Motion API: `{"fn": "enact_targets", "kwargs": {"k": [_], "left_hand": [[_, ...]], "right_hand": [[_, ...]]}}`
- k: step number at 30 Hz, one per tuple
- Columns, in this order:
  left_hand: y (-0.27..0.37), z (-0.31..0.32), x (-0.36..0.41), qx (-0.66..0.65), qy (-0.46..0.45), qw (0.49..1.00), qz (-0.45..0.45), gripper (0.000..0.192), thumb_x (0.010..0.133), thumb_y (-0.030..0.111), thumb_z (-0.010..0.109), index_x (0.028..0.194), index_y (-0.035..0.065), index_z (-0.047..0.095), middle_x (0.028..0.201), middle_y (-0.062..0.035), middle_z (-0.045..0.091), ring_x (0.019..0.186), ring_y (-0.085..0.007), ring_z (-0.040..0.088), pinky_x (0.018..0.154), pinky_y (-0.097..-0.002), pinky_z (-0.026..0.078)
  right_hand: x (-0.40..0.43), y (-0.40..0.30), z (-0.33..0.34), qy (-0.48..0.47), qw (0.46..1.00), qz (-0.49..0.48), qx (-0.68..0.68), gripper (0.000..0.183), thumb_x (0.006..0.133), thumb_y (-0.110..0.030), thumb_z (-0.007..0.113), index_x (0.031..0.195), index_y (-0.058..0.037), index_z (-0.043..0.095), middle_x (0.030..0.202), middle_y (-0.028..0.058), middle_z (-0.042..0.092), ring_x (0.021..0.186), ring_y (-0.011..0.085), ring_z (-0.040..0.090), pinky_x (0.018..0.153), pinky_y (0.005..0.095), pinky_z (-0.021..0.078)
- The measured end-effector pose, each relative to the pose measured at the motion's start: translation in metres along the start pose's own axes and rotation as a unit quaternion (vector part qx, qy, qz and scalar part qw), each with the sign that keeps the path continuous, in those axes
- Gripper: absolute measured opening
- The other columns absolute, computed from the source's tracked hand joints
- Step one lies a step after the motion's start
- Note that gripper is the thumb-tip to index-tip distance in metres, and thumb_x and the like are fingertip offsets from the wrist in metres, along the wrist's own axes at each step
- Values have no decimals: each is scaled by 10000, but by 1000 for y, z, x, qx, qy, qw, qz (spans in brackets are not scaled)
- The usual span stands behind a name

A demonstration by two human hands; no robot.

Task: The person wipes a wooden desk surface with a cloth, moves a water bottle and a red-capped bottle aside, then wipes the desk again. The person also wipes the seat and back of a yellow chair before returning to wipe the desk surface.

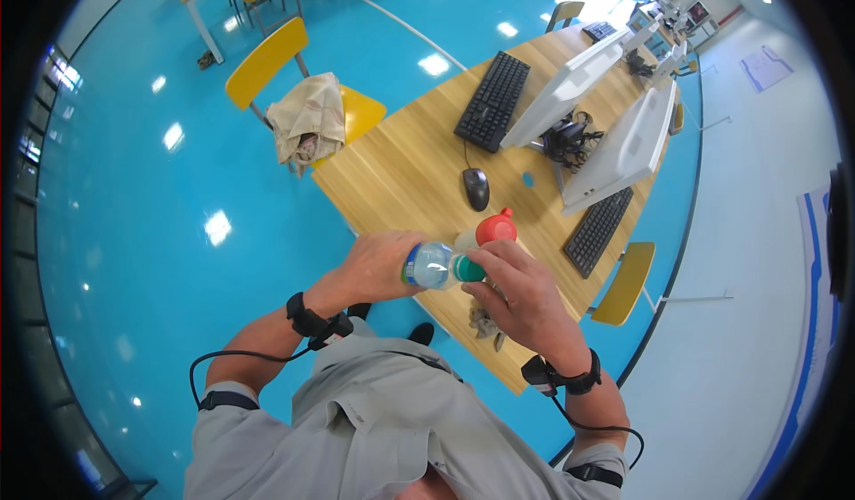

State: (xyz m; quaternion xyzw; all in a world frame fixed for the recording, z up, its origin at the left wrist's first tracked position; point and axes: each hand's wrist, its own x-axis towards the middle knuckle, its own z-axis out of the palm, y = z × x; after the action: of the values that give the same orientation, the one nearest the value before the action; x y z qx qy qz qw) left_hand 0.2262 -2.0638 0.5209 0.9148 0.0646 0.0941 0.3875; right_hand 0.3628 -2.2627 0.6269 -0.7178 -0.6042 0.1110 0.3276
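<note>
My left hand [382,265] grips a clear plastic bottle [433,266] around its labelled body. The bottle is tilted, with its neck towards my right hand [524,293]. A green screw cap [469,268] sits at the neck, and the fingertips of my right hand are on it. Just beyond the bottle stands a container with a red lid [496,231] on the wooden table [401,179]; its pale body is partly hidden by my right hand. A crumpled grey cloth [485,324] lies near the table's front edge, below my right hand.
A black mouse [476,189] and a black keyboard [493,101] lie farther back. Two white monitors [624,149] stand back to back with tangled cables [571,141] between them. Another keyboard [598,231] is at the right. A yellow chair [364,114] at the left holds a beige cloth bag [308,119].
</note>
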Motion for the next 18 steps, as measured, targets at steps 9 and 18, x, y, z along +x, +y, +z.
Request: {"fn": "enact_targets", "kwargs": {"k": [9,18], "left_hand": [[-2,5,0,29,10,999,31,391,722,168,843,1049,81,646,940,-129,715,881,-363,694,710,-475,548],[0,14,1,55,5,997,46,370,722,154,833,1023,90,626,919,-123,702,880,-358,688,718,-467,539]], "right_hand": [[-12,10,22,31,989,126,-66,364,888,-328,813,824,-37,604,704,113,566,592,317,577,536,422,449],[-18,23,32,-45,955,264,-124,523,934,-478,728,708,-24,599,613,145,565,577,332,574,499,442,401]]}}
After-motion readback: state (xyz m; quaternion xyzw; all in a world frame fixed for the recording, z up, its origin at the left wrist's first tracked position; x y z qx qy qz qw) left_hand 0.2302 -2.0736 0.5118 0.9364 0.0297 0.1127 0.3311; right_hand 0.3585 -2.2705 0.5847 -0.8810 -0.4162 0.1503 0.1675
